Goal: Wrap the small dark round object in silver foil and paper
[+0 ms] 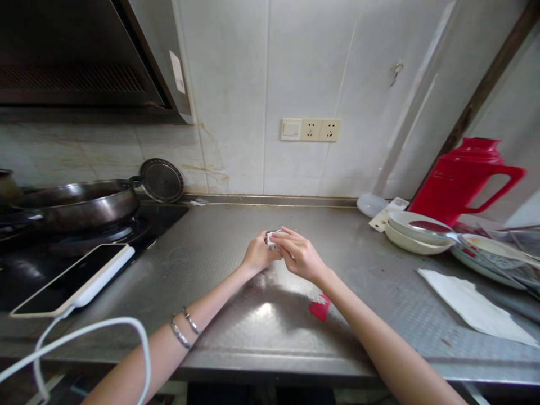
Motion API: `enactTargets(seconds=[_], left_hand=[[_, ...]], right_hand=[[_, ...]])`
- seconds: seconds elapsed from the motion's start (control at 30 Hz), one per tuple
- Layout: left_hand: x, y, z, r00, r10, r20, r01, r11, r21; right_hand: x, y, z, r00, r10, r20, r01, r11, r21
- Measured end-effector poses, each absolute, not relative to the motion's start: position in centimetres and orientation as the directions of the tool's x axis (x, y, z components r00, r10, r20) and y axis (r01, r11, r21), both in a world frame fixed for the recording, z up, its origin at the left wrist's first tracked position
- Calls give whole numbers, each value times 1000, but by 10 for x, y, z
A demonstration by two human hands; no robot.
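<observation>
Both hands meet over the middle of the steel counter (pixel 236 343). My left hand (pixel 258 253) is closed round a small object with white and dark parts (pixel 273 239), mostly covered by fingers; its kind cannot be made out. Across the top of it lie the fingers of my right hand (pixel 301 253), bent and pressed against its white side. Below the right wrist, a torn piece of red wrapper (pixel 319 307) rests on the counter. Two metal bracelets (pixel 185 328) circle my left forearm.
At left, a steel pan (pixel 93 208) stands on the black stove, near a phone (pixel 71 281) with a white cable (pixel 105 322). On the right are white bowls (pixel 415 239), plates, a ladle (pixel 430 226), a red thermos (pixel 459 180) and a white paper (pixel 472 304).
</observation>
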State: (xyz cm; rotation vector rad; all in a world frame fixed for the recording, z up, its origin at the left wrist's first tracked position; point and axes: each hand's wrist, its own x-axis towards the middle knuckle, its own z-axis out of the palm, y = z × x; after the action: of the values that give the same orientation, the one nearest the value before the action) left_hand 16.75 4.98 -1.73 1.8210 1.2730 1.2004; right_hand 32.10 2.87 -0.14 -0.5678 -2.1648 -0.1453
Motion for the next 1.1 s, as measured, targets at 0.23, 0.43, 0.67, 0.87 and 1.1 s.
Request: enactTargets(seconds=[0.23, 0.43, 0.67, 0.87, 1.1], left_hand=[[161, 54, -21, 178, 898, 401, 431, -438, 789], [162, 54, -20, 143, 919, 368, 406, -394, 825], [169, 52, -20, 122, 953, 277, 287, -301, 909], [171, 48, -16, 155, 950, 272, 219, -302, 928], [168, 49, -12, 154, 939, 307, 239, -336, 911]], right_hand=[[311, 19, 1, -502, 350, 791, 400, 905, -147], [308, 16, 2, -345, 450, 824, 407, 863, -301], [328, 41, 5, 53, 674, 737, 451, 642, -619], [326, 55, -5, -141, 916, 375, 33, 383, -923], [329, 42, 3, -381, 899, 216, -90, 196, -976]])
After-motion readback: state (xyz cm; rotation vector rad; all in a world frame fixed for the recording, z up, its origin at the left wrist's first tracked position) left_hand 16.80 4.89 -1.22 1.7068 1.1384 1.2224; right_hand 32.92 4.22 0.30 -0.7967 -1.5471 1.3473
